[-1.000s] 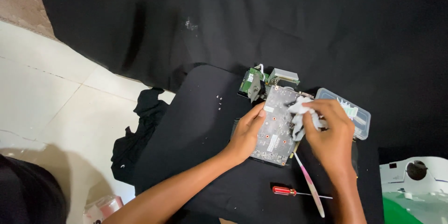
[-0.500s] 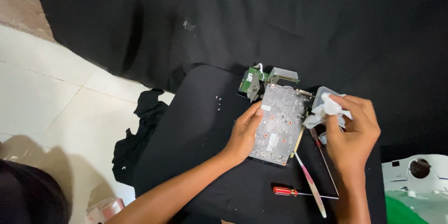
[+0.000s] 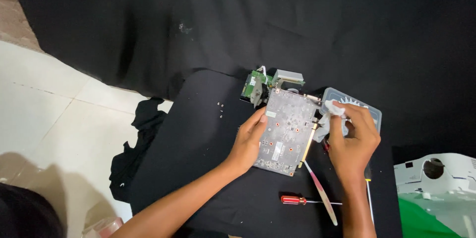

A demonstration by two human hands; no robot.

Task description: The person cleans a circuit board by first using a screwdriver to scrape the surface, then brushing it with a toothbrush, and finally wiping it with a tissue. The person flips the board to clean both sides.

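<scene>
Both hands are at the circuit board (image 3: 285,131), which lies flat on the black-covered worktop (image 3: 198,143) with its bare grey back facing up. Nearest me, a red-handled screwdriver (image 3: 296,200) lies on the cloth, with a long pale stick-like tool (image 3: 321,194) crossing beside it, neither one touched.

My left hand (image 3: 248,141) rests against the board's left edge, fingers loosely curled and the thumb on the edge, pinning it in place rather than gripping it. My right hand (image 3: 353,136) is just off the board's right edge, fingers bunched together and pinching a crumpled white wipe (image 3: 329,116). The wipe hangs clear of the board.

I judge this to be a wiping step, with the wipe lifted off between passes. Going on would call for bringing the wipe back down onto the board's surface while my left hand keeps it from sliding, with light pressure around the small parts.

Just behind my right hand sits a clear plastic box (image 3: 372,114). Beyond the board's top edge lie a small green board and a metal bracket (image 3: 270,81), touching or nearly touching it. A few tiny screws (image 3: 220,110) lie apart to the left. At the right edge stands a white casing (image 3: 436,171).
</scene>
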